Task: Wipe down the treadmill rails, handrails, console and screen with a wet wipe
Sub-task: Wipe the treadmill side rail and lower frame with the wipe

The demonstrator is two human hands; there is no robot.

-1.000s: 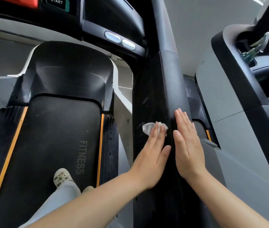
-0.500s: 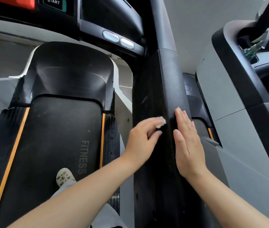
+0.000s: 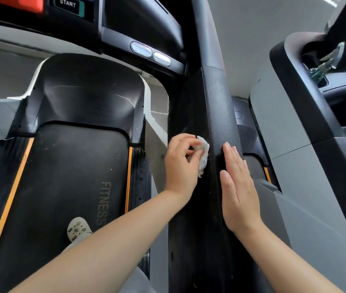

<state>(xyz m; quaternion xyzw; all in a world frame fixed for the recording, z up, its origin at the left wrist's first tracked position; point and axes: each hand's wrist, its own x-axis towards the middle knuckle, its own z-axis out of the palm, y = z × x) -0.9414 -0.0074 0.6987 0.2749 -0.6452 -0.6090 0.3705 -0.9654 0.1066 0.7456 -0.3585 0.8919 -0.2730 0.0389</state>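
Left hand (image 3: pixel 180 163) pinching crumpled wipe (image 3: pixel 203 157) against inner face of black handrail (image 3: pixel 216 106). Right hand (image 3: pixel 238 187) flat, fingers straight, pressed on handrail's outer side. Risk: wipe bunched small, likely to slip from fingertips onto belt (image 3: pixel 68 187) or skip patches; console (image 3: pixel 142 20) above apparently unwiped.

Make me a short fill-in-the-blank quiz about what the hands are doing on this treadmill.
1. The left hand pinches a crumpled ____ wet wipe.
2. The right hand lies ____ against the black textured handrail.
3. The word printed on the black running belt is ____.

Missing words: white; flat; FITNESS
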